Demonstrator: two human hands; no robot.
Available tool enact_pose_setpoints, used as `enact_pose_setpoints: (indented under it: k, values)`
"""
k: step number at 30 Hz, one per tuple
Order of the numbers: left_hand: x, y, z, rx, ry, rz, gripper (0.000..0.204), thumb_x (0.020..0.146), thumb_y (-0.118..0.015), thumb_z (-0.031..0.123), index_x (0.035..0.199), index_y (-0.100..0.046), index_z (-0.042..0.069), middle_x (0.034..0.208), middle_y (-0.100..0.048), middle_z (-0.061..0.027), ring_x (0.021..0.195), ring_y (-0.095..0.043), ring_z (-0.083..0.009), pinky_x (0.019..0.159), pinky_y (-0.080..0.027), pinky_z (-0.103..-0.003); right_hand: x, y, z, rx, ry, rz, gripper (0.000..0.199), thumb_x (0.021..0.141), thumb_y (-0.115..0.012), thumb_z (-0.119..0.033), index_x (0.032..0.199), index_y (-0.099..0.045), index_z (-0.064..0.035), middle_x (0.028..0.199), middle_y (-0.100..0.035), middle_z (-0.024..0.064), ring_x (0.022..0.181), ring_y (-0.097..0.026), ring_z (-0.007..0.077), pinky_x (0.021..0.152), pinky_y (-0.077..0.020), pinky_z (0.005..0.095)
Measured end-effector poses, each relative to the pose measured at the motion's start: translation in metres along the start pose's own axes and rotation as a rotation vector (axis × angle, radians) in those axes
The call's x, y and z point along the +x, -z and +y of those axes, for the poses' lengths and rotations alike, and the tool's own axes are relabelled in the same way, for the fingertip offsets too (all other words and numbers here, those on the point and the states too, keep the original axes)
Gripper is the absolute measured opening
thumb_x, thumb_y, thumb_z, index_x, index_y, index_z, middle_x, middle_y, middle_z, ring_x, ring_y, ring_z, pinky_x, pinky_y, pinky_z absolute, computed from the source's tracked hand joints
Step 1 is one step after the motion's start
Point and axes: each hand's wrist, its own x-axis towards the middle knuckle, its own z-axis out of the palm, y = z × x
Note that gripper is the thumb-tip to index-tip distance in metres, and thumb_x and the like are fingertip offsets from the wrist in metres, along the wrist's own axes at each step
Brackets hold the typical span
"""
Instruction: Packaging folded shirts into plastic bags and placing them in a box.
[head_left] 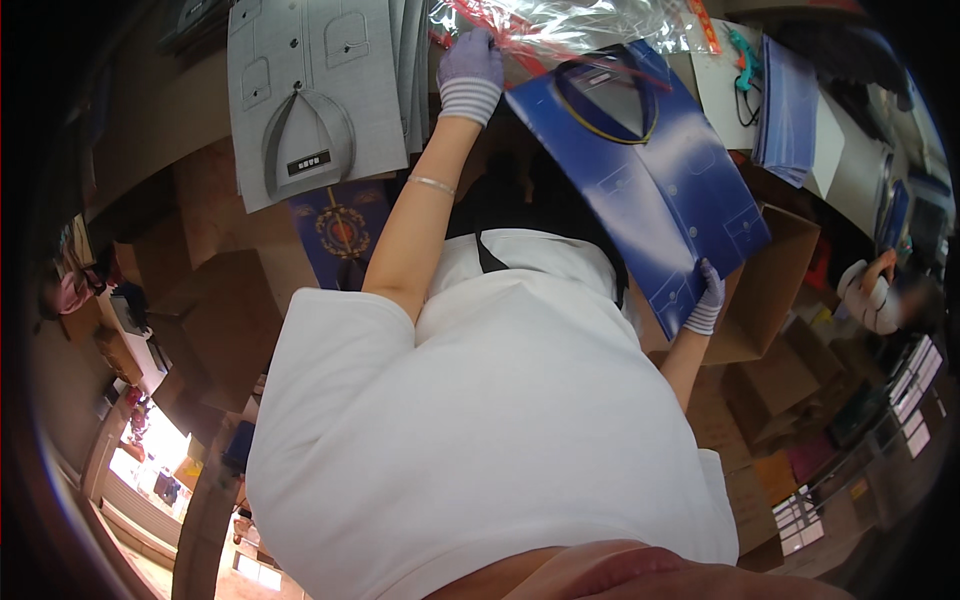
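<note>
My right hand [708, 300], in a striped knit glove, grips the lower corner of a glossy blue flat piece [655, 185] made like a folded shirt, with buttons, pockets and a stand-up collar edged in yellow. It hangs tilted in front of me, its far end by the plastic. My left hand [470, 75], in a purple glove with a white-striped cuff, reaches forward with its fingers closed at the edge of a clear plastic bag [590, 25] with red strips. Its fingertips are partly hidden.
Left of my arm lies a stack of grey shirt-shaped pieces [310, 100]. Blue sheets [785, 115] and a turquoise tool [742, 60] lie on the right. A cardboard box [765, 285] stands open by my right side. Another person [875, 295] is at the far right.
</note>
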Motion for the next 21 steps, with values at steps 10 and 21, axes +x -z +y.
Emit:
enact_pose_setpoints:
  k: [10,21]
  values:
    - [-0.044,0.008,0.003,-0.235,-0.035,-0.031,0.012,0.078,-0.058,0.01,0.087,-0.056,0.002,0.082,-0.061,-0.0151,0.077,-0.06,-0.0293,0.07,-0.047,-0.035,-0.028,-0.023,0.014,0.07,0.009,0.069,0.025,0.072,-0.062,-0.013,0.092,-0.056,0.0024,0.079,-0.058,0.009,0.071,-0.058,0.0194,0.066,-0.0504,0.0291]
    - [-0.05,0.019,0.013,-0.85,0.076,0.081,0.01,0.075,-0.061,0.002,0.084,-0.058,0.0,0.076,-0.059,-0.0116,0.068,-0.058,-0.0201,0.066,-0.047,-0.028,-0.024,-0.013,0.042,-0.036,0.128,0.224,0.02,0.076,-0.061,-0.013,0.089,-0.059,0.0019,0.081,-0.058,0.0069,0.071,-0.055,0.0148,0.068,-0.0448,0.025]
